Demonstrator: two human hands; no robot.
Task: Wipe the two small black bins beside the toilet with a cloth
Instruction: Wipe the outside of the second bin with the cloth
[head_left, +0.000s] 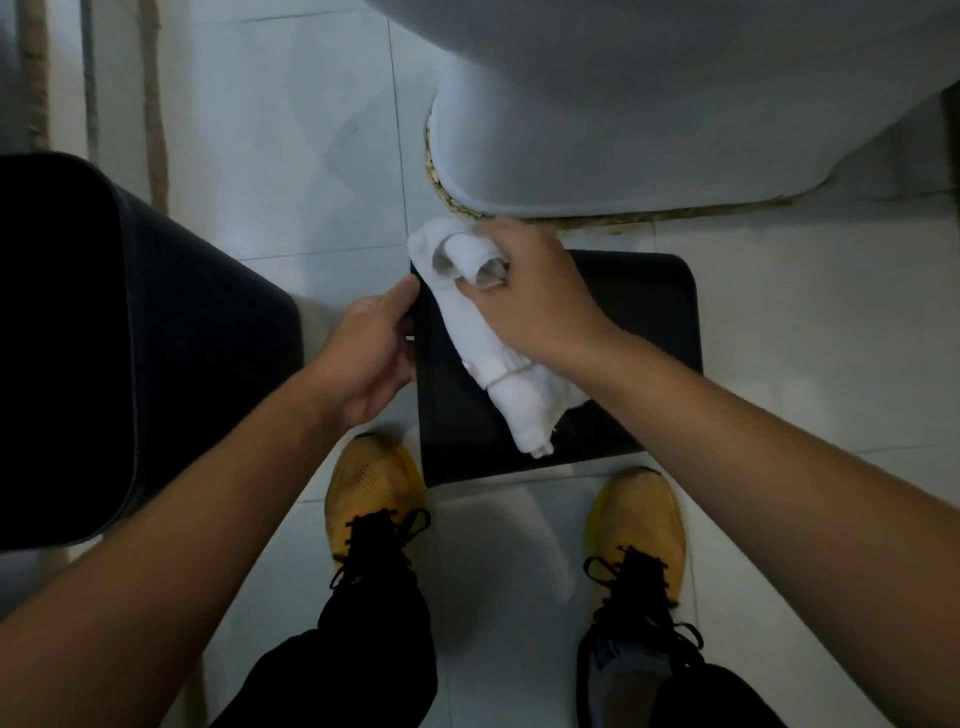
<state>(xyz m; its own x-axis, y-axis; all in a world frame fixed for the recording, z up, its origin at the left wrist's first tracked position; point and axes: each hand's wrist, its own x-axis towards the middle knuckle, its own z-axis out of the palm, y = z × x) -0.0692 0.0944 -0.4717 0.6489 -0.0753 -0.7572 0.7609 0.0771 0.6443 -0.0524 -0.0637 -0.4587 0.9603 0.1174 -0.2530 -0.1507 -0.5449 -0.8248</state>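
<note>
Head view: pale floor tiles (311, 171) under a white toilet (623, 104). Right hand (530, 291) grips a white cloth (488, 358) on a black bin (644, 306); left hand (371, 348) pinches its edge.

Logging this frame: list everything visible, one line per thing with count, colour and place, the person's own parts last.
Bin under the hands: 1, black, on the floor before the toilet.
Larger bin: 1, black, at left.
Cloth: 1, white, draped over the near bin.
Toilet base: 1, white, top.
Floor tiles: pale, throughout.
Shoes: 2, yellow, black laces, bottom.
Left hand: 1, grip on the bin's left edge.
Right hand: 1, grip on the cloth.
</note>
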